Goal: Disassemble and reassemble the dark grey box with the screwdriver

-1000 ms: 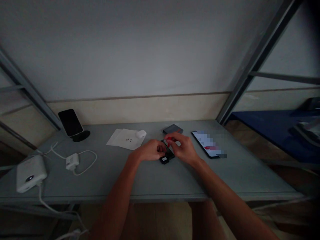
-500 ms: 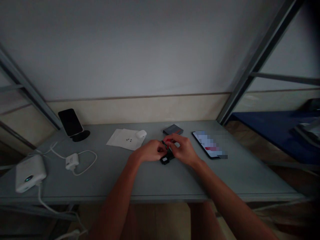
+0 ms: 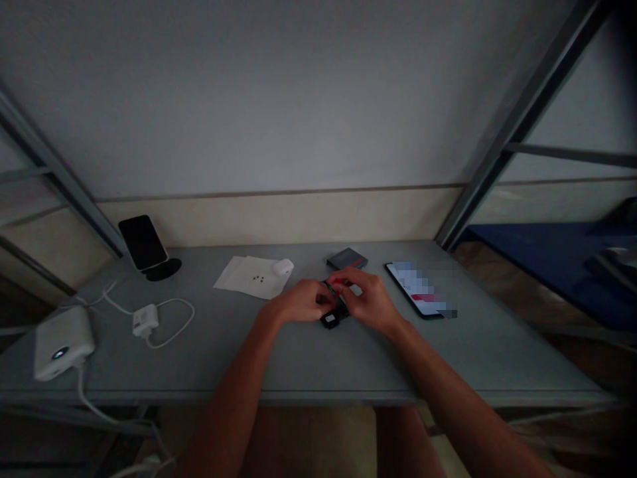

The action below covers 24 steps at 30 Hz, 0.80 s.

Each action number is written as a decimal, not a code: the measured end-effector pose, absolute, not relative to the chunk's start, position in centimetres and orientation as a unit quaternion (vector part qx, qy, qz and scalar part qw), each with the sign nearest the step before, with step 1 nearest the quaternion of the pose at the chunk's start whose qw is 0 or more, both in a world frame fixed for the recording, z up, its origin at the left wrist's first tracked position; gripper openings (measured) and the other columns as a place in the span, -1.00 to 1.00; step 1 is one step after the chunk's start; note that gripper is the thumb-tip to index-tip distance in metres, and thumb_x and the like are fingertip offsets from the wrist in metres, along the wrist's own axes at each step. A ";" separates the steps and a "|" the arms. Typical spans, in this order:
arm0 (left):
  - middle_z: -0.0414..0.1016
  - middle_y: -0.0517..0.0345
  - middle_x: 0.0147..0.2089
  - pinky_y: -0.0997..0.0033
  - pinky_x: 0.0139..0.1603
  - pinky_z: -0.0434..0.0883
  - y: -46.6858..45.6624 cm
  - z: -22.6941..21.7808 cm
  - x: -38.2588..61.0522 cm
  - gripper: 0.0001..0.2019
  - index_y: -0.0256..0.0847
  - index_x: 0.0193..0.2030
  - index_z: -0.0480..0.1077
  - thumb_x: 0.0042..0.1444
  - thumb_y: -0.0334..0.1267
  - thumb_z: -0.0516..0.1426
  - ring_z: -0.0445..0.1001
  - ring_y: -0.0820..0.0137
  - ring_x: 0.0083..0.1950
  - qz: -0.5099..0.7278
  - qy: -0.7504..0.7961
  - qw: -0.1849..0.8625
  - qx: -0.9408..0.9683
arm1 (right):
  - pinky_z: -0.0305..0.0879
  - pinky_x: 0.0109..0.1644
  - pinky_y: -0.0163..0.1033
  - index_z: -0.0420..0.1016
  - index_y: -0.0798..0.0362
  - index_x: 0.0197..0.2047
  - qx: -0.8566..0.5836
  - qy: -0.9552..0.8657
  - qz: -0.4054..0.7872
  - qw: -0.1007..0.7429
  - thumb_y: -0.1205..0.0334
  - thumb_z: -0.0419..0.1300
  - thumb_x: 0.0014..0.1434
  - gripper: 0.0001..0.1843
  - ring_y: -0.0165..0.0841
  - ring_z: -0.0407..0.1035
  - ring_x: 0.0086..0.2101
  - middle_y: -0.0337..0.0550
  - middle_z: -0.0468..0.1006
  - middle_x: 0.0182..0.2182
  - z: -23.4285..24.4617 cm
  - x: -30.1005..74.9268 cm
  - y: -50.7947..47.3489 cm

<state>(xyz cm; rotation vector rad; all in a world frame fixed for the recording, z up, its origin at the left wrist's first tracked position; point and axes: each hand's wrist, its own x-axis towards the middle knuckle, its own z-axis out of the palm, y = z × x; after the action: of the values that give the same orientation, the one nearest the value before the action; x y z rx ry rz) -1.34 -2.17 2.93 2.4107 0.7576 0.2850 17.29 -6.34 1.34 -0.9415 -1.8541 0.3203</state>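
The left hand (image 3: 301, 302) and the right hand (image 3: 371, 300) are meeting over a small black device (image 3: 334, 316) lying on the gray worktop (image 3: 308, 358). The left grip is pressing on the device's left side and holding it down. The right grip is pinching a small red tool (image 3: 338, 283) just above the device. Since a moment ago the hands have been closing in tighter, so the red tool is now sitting nearer the device; the work looks to be in its fiddly part. Just behind the grips a dark box (image 3: 347, 258) is lying. To the right a lit phone (image 3: 417, 290) is resting. To the left a white paper (image 3: 251, 276) is holding tiny dark screws (image 3: 257, 279).
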 end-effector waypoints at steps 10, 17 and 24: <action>0.61 0.12 -0.29 0.50 -0.31 0.30 -1.8 2.4 -1.6 -0.78 -0.26 -0.25 0.59 0.14 -0.46 0.09 0.51 0.41 -0.30 0.113 0.309 0.320 0.888 | 0.44 -0.18 -0.20 0.57 -0.03 -0.20 -0.390 -0.766 0.129 0.495 0.37 0.14 0.25 -0.81 -0.29 0.54 -0.28 -0.16 0.65 -0.29 1.5 17.5 -6.4; 0.52 0.16 -0.40 0.51 -0.36 0.24 -2.0 2.7 -1.5 -0.84 -0.29 -0.36 0.52 0.11 -0.45 0.09 0.43 0.45 -0.37 0.110 0.305 0.319 0.891 | 0.44 -0.16 -0.19 0.57 -0.03 -0.19 -0.393 -0.768 0.131 0.487 0.37 0.15 0.25 -0.82 -0.27 0.55 -0.24 -0.15 0.66 -0.26 1.2 17.4 -6.3; 0.48 0.19 -0.43 0.52 -0.38 0.20 -2.1 2.7 -1.4 -0.85 -0.30 -0.36 0.51 0.10 -0.45 0.09 0.39 0.48 -0.40 0.109 0.304 0.323 0.890 | 0.42 -0.18 -0.20 0.56 -0.02 -0.20 -0.402 -0.757 0.128 0.499 0.37 0.18 0.25 -0.85 -0.30 0.53 -0.29 -0.17 0.64 -0.29 1.3 17.5 -6.3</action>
<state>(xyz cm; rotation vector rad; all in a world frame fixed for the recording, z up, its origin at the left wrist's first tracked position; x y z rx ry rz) -1.44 -2.11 2.73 2.3354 0.7982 0.2858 17.46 -6.33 1.28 -0.9716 -1.8313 0.3098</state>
